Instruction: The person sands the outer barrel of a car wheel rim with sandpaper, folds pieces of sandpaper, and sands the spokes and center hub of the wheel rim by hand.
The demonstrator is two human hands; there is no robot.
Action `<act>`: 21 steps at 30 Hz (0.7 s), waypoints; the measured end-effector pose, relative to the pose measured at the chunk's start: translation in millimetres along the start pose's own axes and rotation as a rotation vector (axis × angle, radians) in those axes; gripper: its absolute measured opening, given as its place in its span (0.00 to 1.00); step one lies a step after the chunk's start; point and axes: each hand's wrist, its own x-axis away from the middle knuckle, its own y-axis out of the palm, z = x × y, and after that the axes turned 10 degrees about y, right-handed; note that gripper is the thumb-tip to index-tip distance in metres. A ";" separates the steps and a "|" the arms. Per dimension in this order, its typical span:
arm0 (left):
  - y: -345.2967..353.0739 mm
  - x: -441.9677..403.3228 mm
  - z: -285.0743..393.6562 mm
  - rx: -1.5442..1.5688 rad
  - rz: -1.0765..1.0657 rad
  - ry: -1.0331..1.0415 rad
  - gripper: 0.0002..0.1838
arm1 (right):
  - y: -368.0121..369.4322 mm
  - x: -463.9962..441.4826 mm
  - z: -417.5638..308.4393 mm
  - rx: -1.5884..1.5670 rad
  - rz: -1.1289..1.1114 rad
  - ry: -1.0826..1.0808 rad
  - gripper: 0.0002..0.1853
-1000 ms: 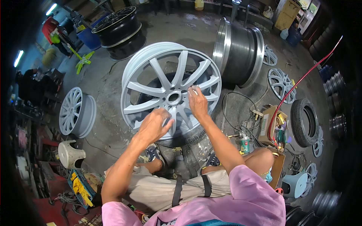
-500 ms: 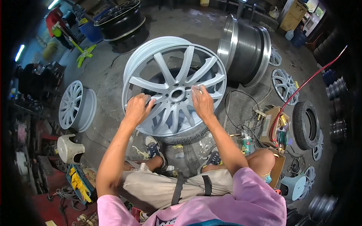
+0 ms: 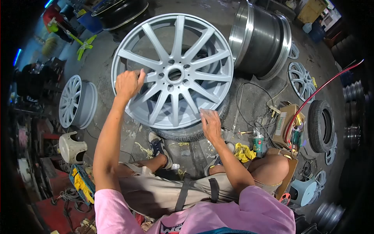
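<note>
A large pale grey alloy wheel (image 3: 177,45) with many spokes lies face up in front of me, slightly tilted, over a black tyre (image 3: 187,134). My left hand (image 3: 130,84) is at the wheel's left side, fingers curled over a spoke. Its fingertips are partly hidden. Low on the right, my right hand (image 3: 211,125) meets the outer rim with its fingers stretched out and a little bent. Nothing shows in its grasp.
A wide metal wheel barrel (image 3: 261,43) stands at the right. A grey wheel (image 3: 78,103) leans left, near a white stool (image 3: 73,148). Cables, a cardboard box (image 3: 286,123), a red hose (image 3: 323,91) and a loose tyre (image 3: 321,126) lie right. A co-worker (image 3: 54,19) is at back left.
The alloy wheel has tipped flatter, facing up more, and appears turned. My left hand has moved up and left; my right hand has dropped from near the hub to the lower rim.
</note>
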 end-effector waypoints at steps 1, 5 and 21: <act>3.0 -7.6 -5.4 -0.003 -0.006 -0.053 0.27 | 3.7 -3.1 -2.7 -0.016 -0.006 0.010 0.14; 17.9 -33.4 -31.1 -0.004 -0.049 -0.136 0.27 | 7.8 -19.7 -23.7 0.013 0.054 -0.023 0.14; 46.9 -79.7 -84.5 0.059 -0.158 -0.220 0.26 | 24.0 -66.4 -43.1 0.098 0.108 -0.071 0.14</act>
